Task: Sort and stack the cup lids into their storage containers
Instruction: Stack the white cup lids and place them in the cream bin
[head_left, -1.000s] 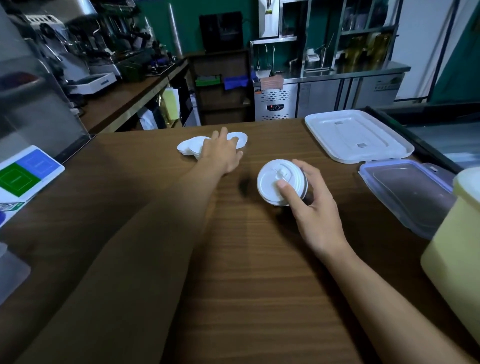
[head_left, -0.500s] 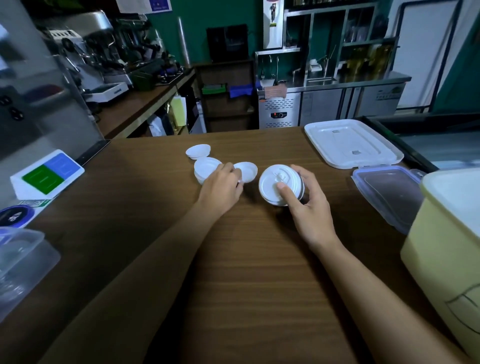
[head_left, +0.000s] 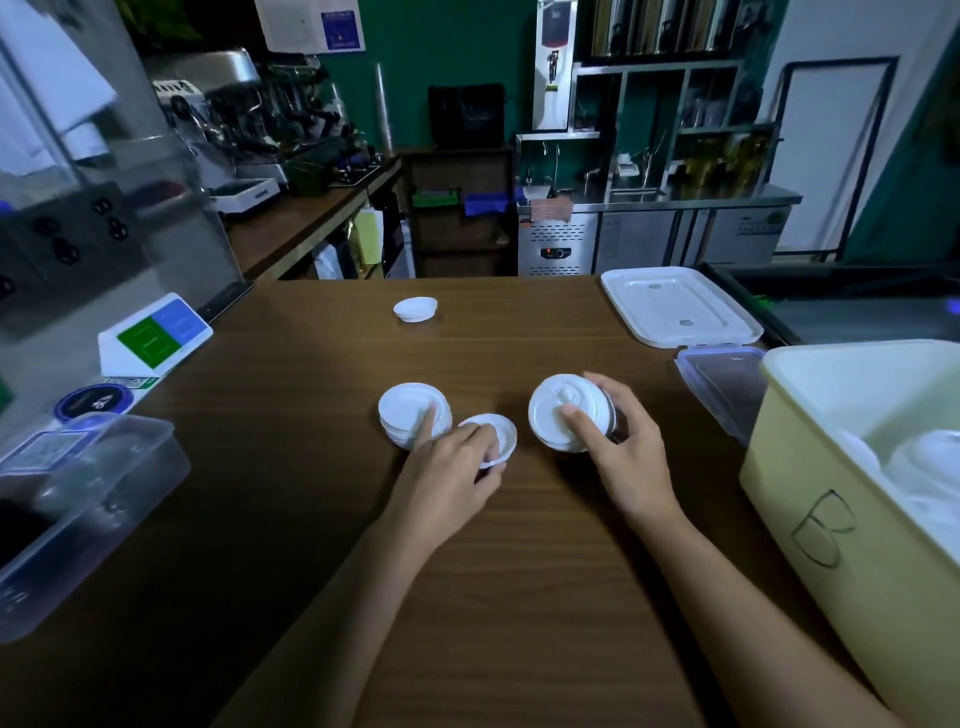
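Out in the middle of the surface, the left hand had one finger on a short stack of flat white lids and pinched a loose lid beside it. The right hand was curled round a taller stack of sip lids, thumb on top. Thin, light, slick plastic I'd guess, a bit bendy, so grab by the rims. The yellow bin sat far right.

Dark wooden counter, lone white lid, small lid stack, yellowish bin, seemingly clear tub left
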